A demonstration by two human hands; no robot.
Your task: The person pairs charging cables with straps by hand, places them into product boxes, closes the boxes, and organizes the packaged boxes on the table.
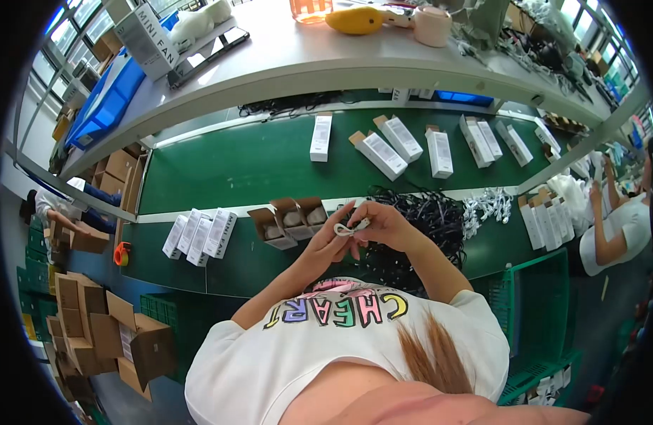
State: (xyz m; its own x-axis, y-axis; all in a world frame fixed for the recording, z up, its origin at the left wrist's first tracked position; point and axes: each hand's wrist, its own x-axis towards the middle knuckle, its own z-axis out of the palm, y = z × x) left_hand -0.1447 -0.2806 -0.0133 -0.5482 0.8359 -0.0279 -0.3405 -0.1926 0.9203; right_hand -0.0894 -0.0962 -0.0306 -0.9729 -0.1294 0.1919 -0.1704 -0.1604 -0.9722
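1. The left hand (331, 239) is partly closed, its fingers curled around a small looped white cable (350, 229).
2. The right hand (384, 225) is narrow, its thumb and fingertips drawn together at the cable's right side, touching it. Something dark shows between the two hands at the top of the loop; it is too small to make out.
3. The cable is between the hands, in front of the white shirt (355, 347) and above the near edge of the green work surface (248, 265).
4. Just left of the hands stand open boxes (289, 222) with brown flaps up and pale contents inside.
5. Just right of them lies a tangled heap of black straps (436, 227), with a pile of small silvery-white pieces (488, 211) beside it.
6. Farther left, white cartons (199, 236) lie slanted side by side; more cartons (380, 154) lie spread across the green surface beyond the hands.
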